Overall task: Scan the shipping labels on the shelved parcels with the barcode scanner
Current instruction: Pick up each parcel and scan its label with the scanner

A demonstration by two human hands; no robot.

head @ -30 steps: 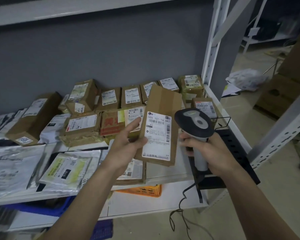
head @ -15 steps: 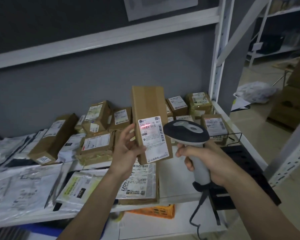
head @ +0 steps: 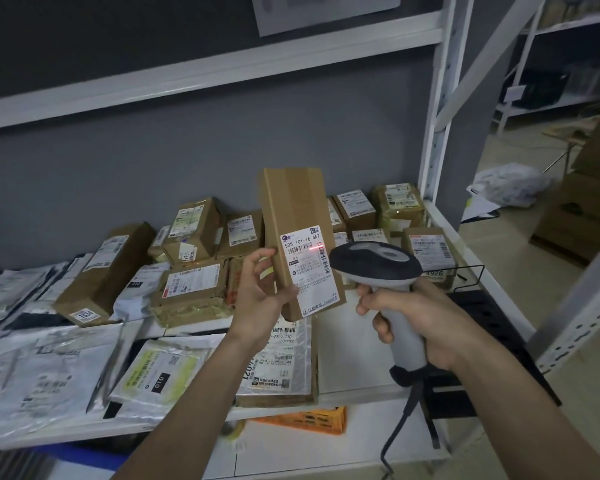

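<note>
From the head camera, my left hand (head: 258, 299) grips a tall brown cardboard parcel (head: 297, 237) upright above the shelf (head: 354, 362), thumb curled onto its front face at the label's left edge, the other fingers wrapped round the left side. Its white shipping label (head: 310, 270) reads "505 101-16 6A7" above a barcode, and a red scan line glows at the barcode's right end. The small print lower on the label I cannot make out.

My right hand (head: 420, 317) is curled round the grey handle of the barcode scanner (head: 378, 268), forefinger bent across the front of the grip. The scanner's dark head sits just beside the label's right edge; its cable hangs below my wrist.

On the shelf behind, one long box (head: 104, 275) shows a sticker "1834", and one box at the right (head: 430, 254) shows "4926". Two grey mailers (head: 156, 375) carry "010" tags. A flat parcel (head: 281, 368) beneath my left wrist bears a label, partly hidden. One orange crate (head: 312, 419) pokes out under the shelf.
</note>
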